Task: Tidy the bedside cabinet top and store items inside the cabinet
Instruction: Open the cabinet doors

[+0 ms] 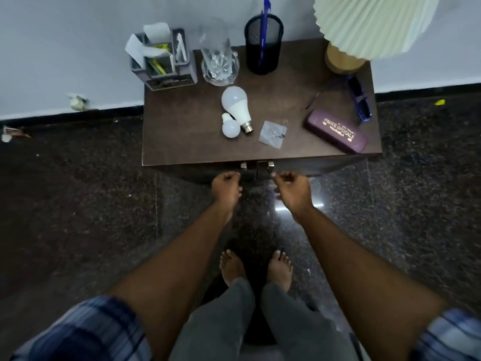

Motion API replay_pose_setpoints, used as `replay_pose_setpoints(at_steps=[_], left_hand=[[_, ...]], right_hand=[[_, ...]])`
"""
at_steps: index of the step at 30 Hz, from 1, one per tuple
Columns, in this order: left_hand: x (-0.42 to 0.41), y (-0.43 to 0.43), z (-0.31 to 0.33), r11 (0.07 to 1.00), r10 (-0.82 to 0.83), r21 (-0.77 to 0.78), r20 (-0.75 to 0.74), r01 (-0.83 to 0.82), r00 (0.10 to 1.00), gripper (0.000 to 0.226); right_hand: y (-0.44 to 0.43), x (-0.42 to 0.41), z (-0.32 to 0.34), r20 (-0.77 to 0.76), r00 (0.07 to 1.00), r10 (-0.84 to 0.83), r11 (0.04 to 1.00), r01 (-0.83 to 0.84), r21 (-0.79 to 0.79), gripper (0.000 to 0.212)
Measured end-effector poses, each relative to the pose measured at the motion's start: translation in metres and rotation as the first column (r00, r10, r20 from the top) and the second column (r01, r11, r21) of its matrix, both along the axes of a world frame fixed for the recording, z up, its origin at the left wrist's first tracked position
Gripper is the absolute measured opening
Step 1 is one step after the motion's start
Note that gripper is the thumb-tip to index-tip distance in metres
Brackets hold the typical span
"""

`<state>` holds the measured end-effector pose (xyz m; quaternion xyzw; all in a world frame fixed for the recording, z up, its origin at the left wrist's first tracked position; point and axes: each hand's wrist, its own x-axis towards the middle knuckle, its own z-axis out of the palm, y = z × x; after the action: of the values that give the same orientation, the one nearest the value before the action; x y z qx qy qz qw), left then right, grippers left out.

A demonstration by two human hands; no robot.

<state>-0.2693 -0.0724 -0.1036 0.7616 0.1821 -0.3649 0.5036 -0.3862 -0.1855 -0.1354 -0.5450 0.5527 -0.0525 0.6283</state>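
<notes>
The dark wooden bedside cabinet stands against the wall with both doors closed. On its top lie a large white bulb, a small white bulb, a clear plastic packet, a purple spectacle case and blue sunglasses. My left hand curls its fingers at the left door handle. My right hand curls its fingers at the right door handle. The lower parts of both handles are hidden under the fingers.
Along the back of the top stand a grey desk organiser with papers, a clear glass vase, a black mesh pen holder with a blue pen, and a lamp with a pleated shade. My bare feet stand on the dark granite floor.
</notes>
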Motion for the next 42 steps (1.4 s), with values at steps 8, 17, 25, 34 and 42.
replay_pose_setpoints(at_steps=[8, 17, 25, 34, 42], left_hand=[[-0.003, -0.003, -0.050, 0.993, -0.075, -0.083, 0.072, 0.080, 0.995, 0.011], [0.002, -0.003, -0.088, 0.965, -0.053, -0.233, 0.283, 0.122, 0.958, 0.020], [-0.009, 0.013, -0.061, 0.943, -0.091, -0.296, 0.209, 0.152, 0.974, 0.010], [-0.019, 0.006, -0.039, 0.964, -0.106, -0.218, 0.203, 0.151, 0.973, 0.028], [-0.015, -0.005, -0.049, 0.983, -0.061, -0.148, 0.296, 0.109, 0.953, 0.019]], right_hand=[[-0.005, 0.014, -0.042, 0.081, 0.996, -0.023, 0.991, 0.033, -0.132, 0.033], [-0.013, 0.021, -0.066, 0.162, 0.983, 0.085, 0.972, -0.046, -0.230, 0.031], [-0.006, 0.021, -0.033, 0.020, 0.971, 0.238, 0.942, -0.226, -0.248, 0.021], [-0.009, 0.016, -0.009, 0.031, 0.967, 0.254, 0.942, -0.240, -0.235, 0.023], [-0.020, 0.026, -0.016, -0.001, 0.979, 0.203, 0.950, -0.197, -0.244, 0.032]])
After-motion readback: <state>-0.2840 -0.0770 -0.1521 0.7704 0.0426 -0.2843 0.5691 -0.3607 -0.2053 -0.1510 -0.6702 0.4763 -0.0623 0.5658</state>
